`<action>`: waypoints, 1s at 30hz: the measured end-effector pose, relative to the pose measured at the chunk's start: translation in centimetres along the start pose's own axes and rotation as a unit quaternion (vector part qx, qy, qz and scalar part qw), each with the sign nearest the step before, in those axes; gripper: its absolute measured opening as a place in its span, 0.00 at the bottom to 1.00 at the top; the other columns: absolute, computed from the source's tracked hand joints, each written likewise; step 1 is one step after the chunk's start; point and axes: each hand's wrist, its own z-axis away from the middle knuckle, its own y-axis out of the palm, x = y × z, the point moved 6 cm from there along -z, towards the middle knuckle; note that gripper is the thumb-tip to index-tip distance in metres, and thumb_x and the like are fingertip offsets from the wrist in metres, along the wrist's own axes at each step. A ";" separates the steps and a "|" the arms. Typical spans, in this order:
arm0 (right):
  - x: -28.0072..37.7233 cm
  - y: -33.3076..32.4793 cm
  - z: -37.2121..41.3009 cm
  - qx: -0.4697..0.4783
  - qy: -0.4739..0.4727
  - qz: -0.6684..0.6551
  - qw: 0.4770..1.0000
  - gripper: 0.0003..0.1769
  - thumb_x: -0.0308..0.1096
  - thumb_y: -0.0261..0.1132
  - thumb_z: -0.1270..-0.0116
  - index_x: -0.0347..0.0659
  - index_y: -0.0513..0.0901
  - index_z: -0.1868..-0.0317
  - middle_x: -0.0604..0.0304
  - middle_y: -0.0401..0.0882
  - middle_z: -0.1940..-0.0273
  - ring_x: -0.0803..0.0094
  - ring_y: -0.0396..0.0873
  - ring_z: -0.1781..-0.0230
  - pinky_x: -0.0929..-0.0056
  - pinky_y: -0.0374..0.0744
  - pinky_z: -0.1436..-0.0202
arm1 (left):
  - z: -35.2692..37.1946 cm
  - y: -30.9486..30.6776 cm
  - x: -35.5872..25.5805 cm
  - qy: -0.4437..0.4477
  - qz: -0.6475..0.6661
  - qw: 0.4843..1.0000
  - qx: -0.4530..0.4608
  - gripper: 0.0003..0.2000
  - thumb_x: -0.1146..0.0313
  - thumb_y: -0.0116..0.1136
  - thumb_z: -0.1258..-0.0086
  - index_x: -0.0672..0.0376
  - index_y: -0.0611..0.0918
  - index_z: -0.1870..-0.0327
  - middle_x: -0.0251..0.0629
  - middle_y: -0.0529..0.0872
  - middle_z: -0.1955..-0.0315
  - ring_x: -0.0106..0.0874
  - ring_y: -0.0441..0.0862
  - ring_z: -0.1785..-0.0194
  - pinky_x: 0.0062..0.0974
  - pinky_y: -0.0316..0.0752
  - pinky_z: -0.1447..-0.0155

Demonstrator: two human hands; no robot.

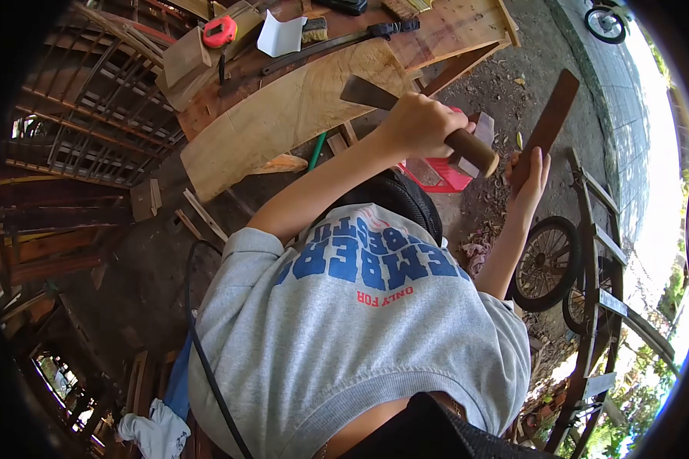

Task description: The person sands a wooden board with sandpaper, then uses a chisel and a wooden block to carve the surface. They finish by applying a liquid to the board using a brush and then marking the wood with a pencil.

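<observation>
My left hand point(421, 122) is closed around a chisel point(369, 93) with a broad, flat dark metal blade. The blade points left over a pale wooden board, and the wooden handle point(475, 151) sticks out to the right of my fist. My right hand point(530, 172) is wrapped round the lower end of a narrow, flat strip of reddish-brown wood point(555, 107), held upright and apart from the chisel. Behind the left hand are a red plastic object point(444, 176) and a pale block-like piece point(482, 126), both partly hidden.
The curved pale board point(283, 115) lies along the wooden bench point(467, 30). On the bench are a red tape measure point(220, 32), white paper point(279, 34), a brush point(315, 30) and a long dark bar point(321, 52). A wheel point(547, 264) and frame point(589, 291) stand at right.
</observation>
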 end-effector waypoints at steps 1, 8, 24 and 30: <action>0.2 -1.0 -0.4 -0.017 -0.017 -0.006 1.000 0.14 0.42 0.58 0.30 0.43 0.66 0.56 0.59 0.74 0.73 0.76 0.73 0.78 0.79 0.71 0.78 | -0.2 1.0 1.1 0.000 0.002 1.000 0.003 0.06 0.58 0.63 0.45 0.47 0.85 0.72 0.33 0.82 0.85 0.34 0.82 0.79 0.33 0.76 0.72; 5.5 -3.4 -1.5 -0.099 -0.109 -0.039 0.988 0.15 0.44 0.57 0.30 0.44 0.66 0.54 0.58 0.73 0.73 0.73 0.73 0.77 0.79 0.70 0.78 | -4.0 5.5 4.0 -0.058 -0.088 0.994 -0.034 0.07 0.60 0.62 0.47 0.49 0.85 0.71 0.37 0.82 0.83 0.39 0.82 0.78 0.33 0.77 0.71; 2.1 3.3 -5.9 0.018 0.038 -0.040 0.998 0.14 0.44 0.56 0.30 0.43 0.68 0.59 0.58 0.74 0.72 0.76 0.72 0.77 0.79 0.71 0.73 | -4.6 5.5 11.2 -0.272 -0.174 0.943 -0.079 0.08 0.62 0.67 0.53 0.53 0.84 0.73 0.43 0.83 0.80 0.43 0.84 0.73 0.39 0.79 0.67; -2.1 6.4 -1.4 0.195 0.196 0.071 0.958 0.13 0.45 0.57 0.30 0.46 0.70 0.56 0.63 0.74 0.74 0.79 0.69 0.82 0.83 0.65 0.81 | -3.3 3.8 11.3 -0.289 -0.163 0.939 -0.087 0.10 0.61 0.68 0.54 0.54 0.84 0.73 0.44 0.83 0.80 0.43 0.84 0.73 0.38 0.79 0.68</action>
